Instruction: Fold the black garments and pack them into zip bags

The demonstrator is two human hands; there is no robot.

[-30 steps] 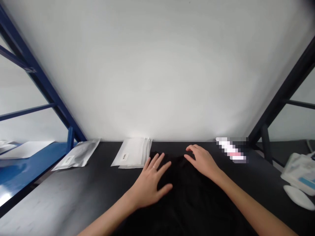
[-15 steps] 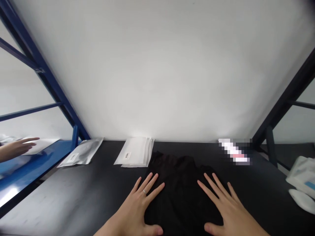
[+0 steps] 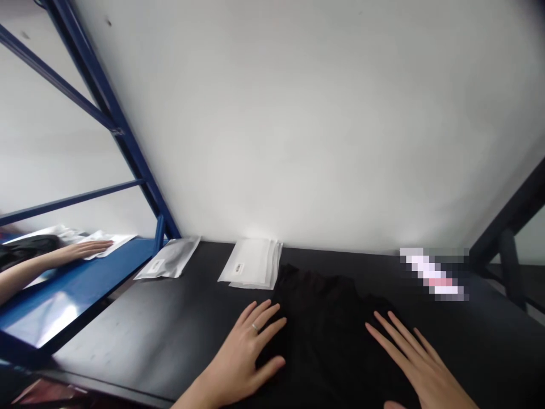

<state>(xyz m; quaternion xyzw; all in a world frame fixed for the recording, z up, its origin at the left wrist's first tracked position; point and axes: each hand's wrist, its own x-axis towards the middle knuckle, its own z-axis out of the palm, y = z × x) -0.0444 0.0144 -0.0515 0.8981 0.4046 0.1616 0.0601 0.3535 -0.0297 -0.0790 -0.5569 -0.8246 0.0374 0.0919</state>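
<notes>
Two hands of the wearer in view, both flat and palm-down, neither gripping. The left hand (image 3: 238,363), w/ a thin silver ring (image 3: 254,327) on one finger, lies at the left edge of the cloth, fingers open and spread, thumb on the fabric. The right hand (image 3: 415,363) lies lower right on the cloth, fingers (image 3: 395,341) straight and open, part-spread, thumb barely in frame at the bottom edge.

One soft black fabric garment (image 3: 323,335) lies flat on a black tabletop (image 3: 128,335) between the hands. Its long axis runs approx front-to-back, away from the wearer, w/ the uneven far end just right of the packets and the near end out of frame below the hands. Exact garment type can't be told, black on black.

Along the far table edge: one flat white-and-silver plastic packet (image 3: 168,258) w/ a small label, then one stack of white translucent bags (image 3: 251,264), also labelled; bag count unclear. Further right, one pixelated item (image 3: 434,274), too blurred to name.

Off left, on a blue steel shelf (image 3: 63,295), one co-worker's hand (image 3: 87,248) rests on white sheets (image 3: 106,243) - well apart from the wearer's hands.
</notes>
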